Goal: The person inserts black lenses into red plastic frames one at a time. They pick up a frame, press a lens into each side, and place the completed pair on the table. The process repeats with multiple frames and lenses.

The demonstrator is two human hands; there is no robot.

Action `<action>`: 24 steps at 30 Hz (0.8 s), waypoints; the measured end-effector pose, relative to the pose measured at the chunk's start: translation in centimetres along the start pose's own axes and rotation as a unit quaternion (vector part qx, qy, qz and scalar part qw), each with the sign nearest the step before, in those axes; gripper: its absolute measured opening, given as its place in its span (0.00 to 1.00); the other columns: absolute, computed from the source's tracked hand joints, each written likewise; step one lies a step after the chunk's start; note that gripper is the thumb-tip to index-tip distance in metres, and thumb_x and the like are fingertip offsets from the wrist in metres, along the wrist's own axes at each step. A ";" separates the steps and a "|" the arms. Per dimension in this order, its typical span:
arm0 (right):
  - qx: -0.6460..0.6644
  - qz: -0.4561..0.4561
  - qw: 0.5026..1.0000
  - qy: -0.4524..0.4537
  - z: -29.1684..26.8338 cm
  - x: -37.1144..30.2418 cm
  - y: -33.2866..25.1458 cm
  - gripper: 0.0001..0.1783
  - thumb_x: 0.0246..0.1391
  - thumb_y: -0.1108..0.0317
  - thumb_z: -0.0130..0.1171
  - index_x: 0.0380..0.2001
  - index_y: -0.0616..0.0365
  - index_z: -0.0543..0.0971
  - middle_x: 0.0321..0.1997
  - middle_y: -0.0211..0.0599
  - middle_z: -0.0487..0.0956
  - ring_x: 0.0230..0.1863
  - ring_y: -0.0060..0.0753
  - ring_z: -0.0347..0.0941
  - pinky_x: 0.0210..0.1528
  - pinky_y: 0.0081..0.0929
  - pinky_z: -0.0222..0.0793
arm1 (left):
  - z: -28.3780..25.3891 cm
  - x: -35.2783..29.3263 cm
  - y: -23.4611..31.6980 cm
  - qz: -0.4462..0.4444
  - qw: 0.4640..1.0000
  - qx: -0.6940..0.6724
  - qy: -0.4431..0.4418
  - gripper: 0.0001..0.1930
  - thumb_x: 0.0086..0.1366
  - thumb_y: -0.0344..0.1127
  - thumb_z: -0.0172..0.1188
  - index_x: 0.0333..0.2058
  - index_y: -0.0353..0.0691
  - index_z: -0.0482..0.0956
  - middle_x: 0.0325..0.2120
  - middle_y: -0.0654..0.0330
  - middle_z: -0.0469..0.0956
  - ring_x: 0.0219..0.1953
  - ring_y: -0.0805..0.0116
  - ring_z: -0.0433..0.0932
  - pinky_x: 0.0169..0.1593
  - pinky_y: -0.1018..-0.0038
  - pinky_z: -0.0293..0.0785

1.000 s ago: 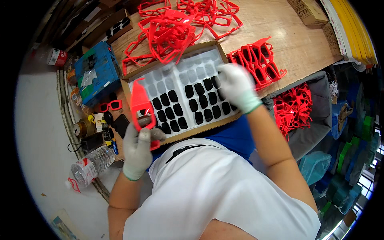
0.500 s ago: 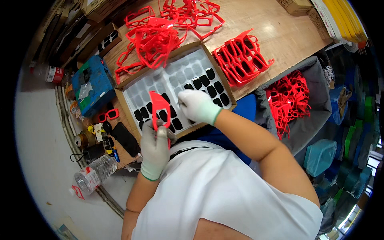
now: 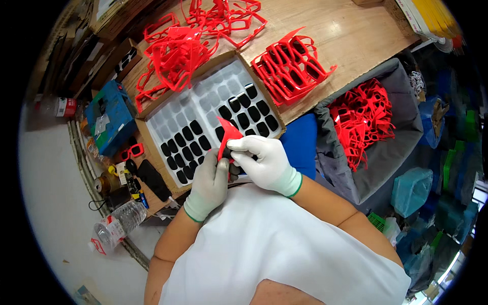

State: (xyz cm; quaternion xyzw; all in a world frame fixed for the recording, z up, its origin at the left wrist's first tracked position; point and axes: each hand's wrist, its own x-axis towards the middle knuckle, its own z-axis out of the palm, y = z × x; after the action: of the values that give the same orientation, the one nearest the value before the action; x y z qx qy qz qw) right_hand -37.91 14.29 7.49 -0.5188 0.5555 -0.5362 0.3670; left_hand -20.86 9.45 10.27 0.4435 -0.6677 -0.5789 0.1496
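We hold the red glasses frame (image 3: 227, 136) between both gloved hands, just above the near edge of the lens tray (image 3: 168, 118). Our left hand (image 3: 209, 184) grips it from below; our right hand (image 3: 264, 161) pinches its top. It seems we are fitting a dark lens, so the next move needs careful pressing.

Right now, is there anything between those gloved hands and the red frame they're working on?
Nothing visible. The left hand and right hand already hold the red frame directly, above the near edge of the lens tray.
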 end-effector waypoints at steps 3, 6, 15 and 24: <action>0.135 0.103 0.985 -0.001 0.2 0.4 -0.7 0.08 0.57 0.76 0.59 0.41 0.64 0.79 0.33 0.38 0.79 0.30 0.25 0.80 0.34 0.22 0.76 | -0.1 -0.1 -1.7 0.003 0.999 -0.040 -0.001 0.13 0.75 0.36 0.45 0.46 0.31 0.71 0.26 0.58 0.79 0.29 0.71 0.78 0.37 0.72 0.76; 0.139 0.172 0.975 0.032 0.0 0.6 -0.7 0.09 0.58 0.73 0.61 0.38 0.65 0.73 0.36 0.36 0.78 0.32 0.21 0.79 0.35 0.21 0.76 | -0.5 -0.4 -1.0 0.019 0.999 -0.043 -0.014 0.16 0.75 0.39 0.46 0.47 0.30 0.71 0.27 0.57 0.80 0.31 0.70 0.80 0.38 0.72 0.76; 0.334 0.240 0.902 -0.130 -0.4 1.3 -0.6 0.13 0.62 0.65 0.58 0.42 0.64 0.81 0.35 0.29 0.81 0.35 0.18 0.72 0.41 0.21 0.71 | -2.4 -1.0 0.5 0.035 0.998 -0.030 -0.049 0.18 0.76 0.41 0.44 0.49 0.30 0.71 0.28 0.58 0.80 0.31 0.73 0.78 0.39 0.74 0.75; 0.293 0.227 0.907 -0.198 -0.6 1.9 -1.4 0.14 0.63 0.66 0.58 0.46 0.64 0.82 0.39 0.31 0.82 0.38 0.19 0.74 0.44 0.22 0.72 | -3.4 -1.8 -1.5 0.007 0.982 -0.169 -0.079 0.18 0.76 0.43 0.46 0.46 0.31 0.72 0.26 0.60 0.78 0.29 0.75 0.76 0.36 0.76 0.73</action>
State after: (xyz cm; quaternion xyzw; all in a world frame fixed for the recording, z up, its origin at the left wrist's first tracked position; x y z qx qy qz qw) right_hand -38.64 12.70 9.26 -0.3436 0.3923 -0.4628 0.7168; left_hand -16.82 8.77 10.49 0.3600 -0.5732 -0.7154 0.1732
